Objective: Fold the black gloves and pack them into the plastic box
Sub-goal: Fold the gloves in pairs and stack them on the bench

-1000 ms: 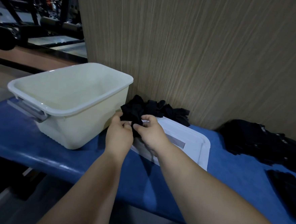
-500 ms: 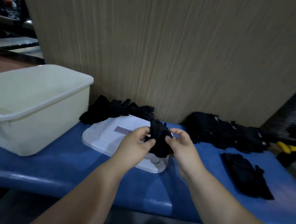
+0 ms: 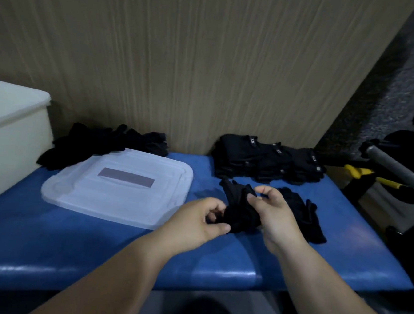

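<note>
Shifted right off the translucent plastic lid (image 3: 115, 187), the crumpled black fabric glove (image 3: 241, 215) is pinched by left hand (image 3: 196, 220) and right hand (image 3: 273, 215) near the blue padded bench's (image 3: 96, 247) front edge, well apart from the cream plastic box (image 3: 11, 143), so folding likely starts.

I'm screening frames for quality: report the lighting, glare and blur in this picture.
Head view: dim, flat light; pale glare streaks on the front edge of the blue bench; the black glove held by the left hand and right hand reads as a dark mass without detail; corners slightly soft.
</note>
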